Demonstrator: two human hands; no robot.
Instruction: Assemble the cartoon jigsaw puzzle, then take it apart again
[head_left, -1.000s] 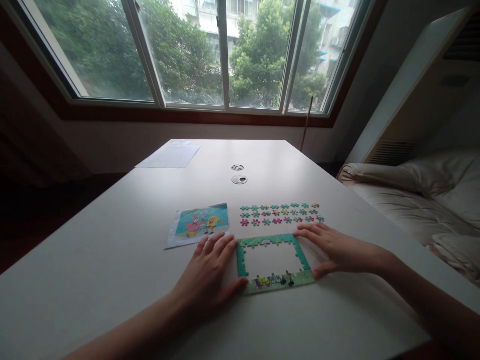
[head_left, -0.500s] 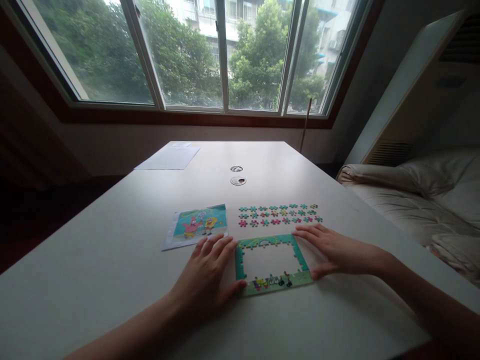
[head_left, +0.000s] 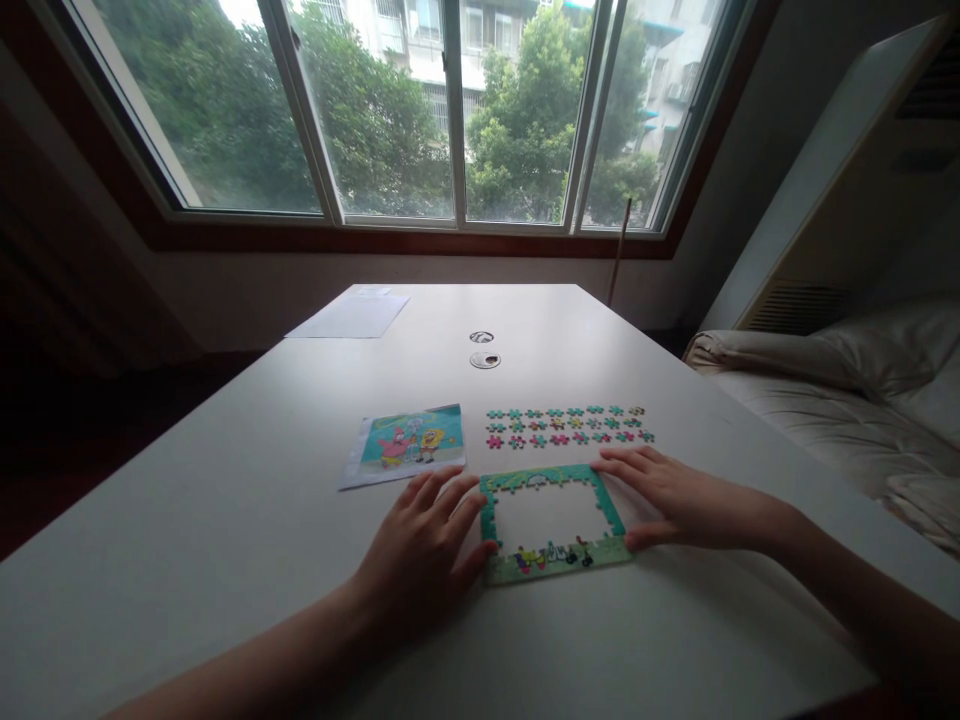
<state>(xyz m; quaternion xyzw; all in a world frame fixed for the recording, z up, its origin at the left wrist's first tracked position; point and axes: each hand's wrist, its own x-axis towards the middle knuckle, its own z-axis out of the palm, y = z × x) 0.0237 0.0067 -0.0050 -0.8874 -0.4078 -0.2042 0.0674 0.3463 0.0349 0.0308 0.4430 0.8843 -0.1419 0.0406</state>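
Your left hand (head_left: 427,528): half-open, thumb and fingertips touching left side of puzzle frame (head_left: 553,563) | your right hand (head_left: 679,503): parted, touching its right corners | puzzle frame: toward surface's (head_left: 247,510) near edge, well inside both side edges | puzzle pieces (head_left: 556,424): three rows beyond, narrow gap between

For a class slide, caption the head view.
Left hand and right hand flank a green rectangular puzzle frame; colourful jigsaw pieces lie beyond.
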